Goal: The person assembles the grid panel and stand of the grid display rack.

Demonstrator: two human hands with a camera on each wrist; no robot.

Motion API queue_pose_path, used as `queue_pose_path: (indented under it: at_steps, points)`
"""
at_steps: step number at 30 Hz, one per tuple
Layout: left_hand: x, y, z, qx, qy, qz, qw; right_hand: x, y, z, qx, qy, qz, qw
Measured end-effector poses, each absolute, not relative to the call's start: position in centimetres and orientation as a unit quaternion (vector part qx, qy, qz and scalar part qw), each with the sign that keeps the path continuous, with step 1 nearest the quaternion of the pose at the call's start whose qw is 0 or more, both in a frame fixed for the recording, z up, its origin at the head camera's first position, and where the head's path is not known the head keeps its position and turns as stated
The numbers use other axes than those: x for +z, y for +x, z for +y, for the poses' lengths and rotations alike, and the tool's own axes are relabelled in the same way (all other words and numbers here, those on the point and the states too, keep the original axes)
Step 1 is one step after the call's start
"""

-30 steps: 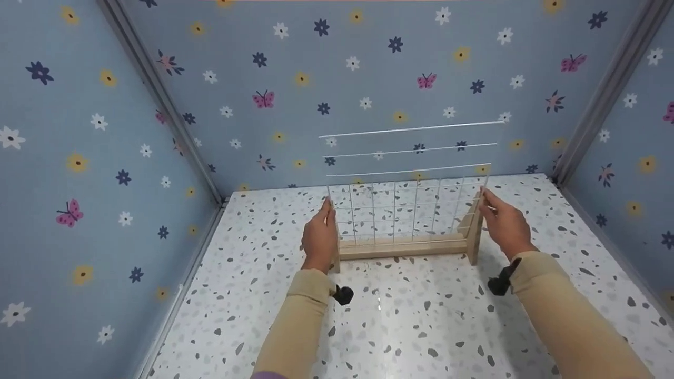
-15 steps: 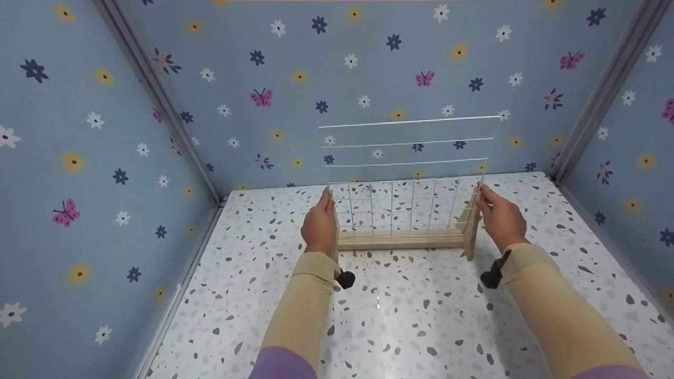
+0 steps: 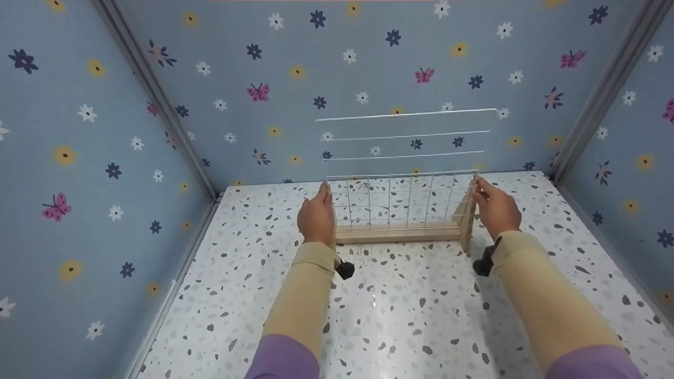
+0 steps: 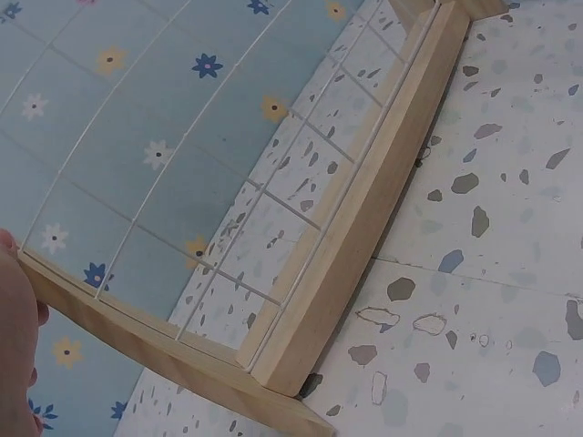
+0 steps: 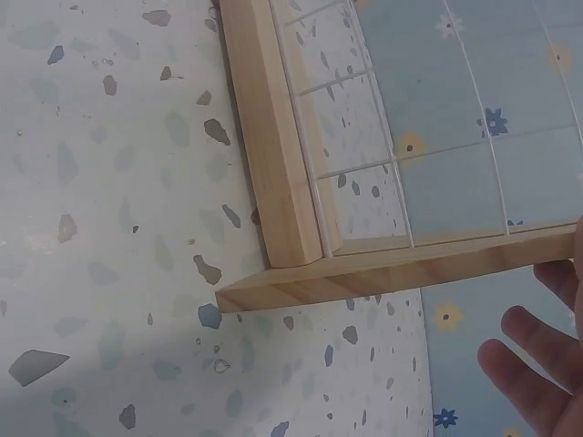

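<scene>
A rack of white wire grid [image 3: 405,115] on a wooden frame stands on the table, facing me. Its wooden base bar [image 3: 397,235] joins two wooden side pieces, the right side piece [image 3: 467,226] being the plainer to see. My left hand [image 3: 316,218] grips the left side piece near its upper end, fingertips by the wires. On the opposite side, my right hand [image 3: 497,210] pinches the right side piece at its top, and the right wrist view shows lower fingers [image 5: 515,364] apart from the wood. The left wrist view catches only the edge of the left hand [image 4: 14,337].
The speckled white tabletop [image 3: 400,316] runs back to a blue wall [image 3: 368,79] printed with flowers and butterflies. More patterned panels stand at left and right, joined by grey corner posts [image 3: 152,89]. A black wrist device [image 3: 345,270] sits at the left cuff.
Both hands have moved the rack a little away from me toward the back wall, keeping hold of its sides. My forearms reach farther, and more purple sleeve shows. The head view has shifted slightly.
</scene>
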State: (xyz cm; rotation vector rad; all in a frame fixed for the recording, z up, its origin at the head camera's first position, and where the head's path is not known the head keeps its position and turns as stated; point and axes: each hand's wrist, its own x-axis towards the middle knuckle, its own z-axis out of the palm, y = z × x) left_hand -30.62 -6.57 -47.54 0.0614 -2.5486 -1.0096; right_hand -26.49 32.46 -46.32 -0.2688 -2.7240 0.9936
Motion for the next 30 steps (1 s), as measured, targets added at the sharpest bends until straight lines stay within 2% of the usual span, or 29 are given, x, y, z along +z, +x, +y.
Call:
queue_pose_path:
  at_steps: [4, 10, 16, 30]
  points:
    - [-47.2, -30.96, -6.55, -0.331, 0.02, -0.921, 0.206, -45.94, -26.92, 32.59, 0.347, -0.095, -0.926, 0.114]
    - [-46.66, -31.06, -6.55, -0.293, 0.023, -0.937, 0.19, -45.43, -27.29, 32.82, 0.351, -0.089, -0.926, 0.111]
    - [-46.8, -30.93, -6.88, -0.29, 0.026, -0.939, 0.185, -45.29, -27.29, 32.63, 0.349, -0.075, -0.927, 0.112]
    - [-47.12, -30.8, -6.87, -0.294, 0.025, -0.937, 0.186, -45.71, -27.27, 32.24, 0.354, -0.106, -0.924, 0.1]
